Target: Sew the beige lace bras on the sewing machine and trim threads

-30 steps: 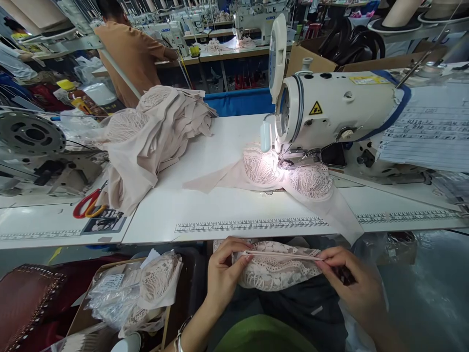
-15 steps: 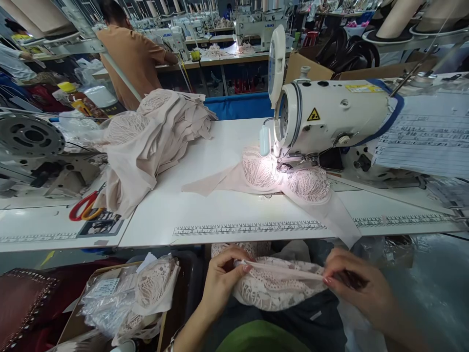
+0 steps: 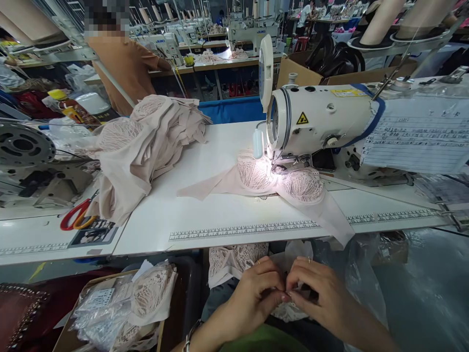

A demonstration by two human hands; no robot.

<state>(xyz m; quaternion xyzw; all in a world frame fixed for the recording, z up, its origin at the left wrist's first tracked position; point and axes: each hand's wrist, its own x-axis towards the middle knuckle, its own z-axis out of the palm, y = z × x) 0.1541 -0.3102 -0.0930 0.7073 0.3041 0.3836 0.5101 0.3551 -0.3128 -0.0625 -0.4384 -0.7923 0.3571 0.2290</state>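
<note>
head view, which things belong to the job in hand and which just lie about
Likely the job:
pale lace fabric at left hand and right hand
white sewing machine
pink lace garment under its needle
heaped pink lace garments

Likely lying about:
brown bottle with yellow cap
brown cardboard box
studded maroon cushion

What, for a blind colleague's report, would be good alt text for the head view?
A person's left hand and right hand pinch pale lace in front of a white table. On it, a lit sewing machine stands over a bra; scissors lie beside a fabric heap.
</note>
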